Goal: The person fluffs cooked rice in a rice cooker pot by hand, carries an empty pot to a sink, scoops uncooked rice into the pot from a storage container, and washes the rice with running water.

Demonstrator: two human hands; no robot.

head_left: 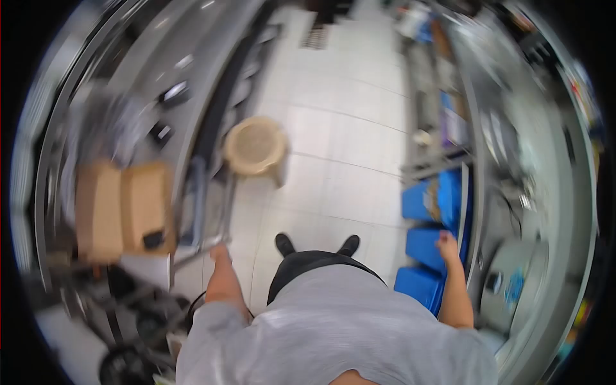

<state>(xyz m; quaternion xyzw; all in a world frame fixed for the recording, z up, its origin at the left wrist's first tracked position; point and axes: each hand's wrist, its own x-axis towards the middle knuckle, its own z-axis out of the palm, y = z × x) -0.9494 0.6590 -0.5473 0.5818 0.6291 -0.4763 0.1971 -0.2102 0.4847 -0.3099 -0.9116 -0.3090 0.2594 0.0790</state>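
My left hand (pixel 220 253) hangs low at my side, near the corner of the left-hand bench. Its fingers are smeared by motion, and no held thing can be made out. On the other side, my right hand (pixel 447 245) is raised in front of the blue bins (pixel 423 246) under the right-hand bench. Its fingers look bent, but blur hides whether anything is in them. I cannot tell whether this hand touches a bin. An open cardboard box (pixel 102 208) lies on the left bench, with a small black object (pixel 153 240) in it.
A beige round stool (pixel 256 146) stands on the white tiled floor (pixel 340 128) beside the left bench (pixel 192 58). Benches run along both sides of the aisle. A grey chair or seat-like shape (pixel 513 282) is at the right. Dark items stand at the lower left.
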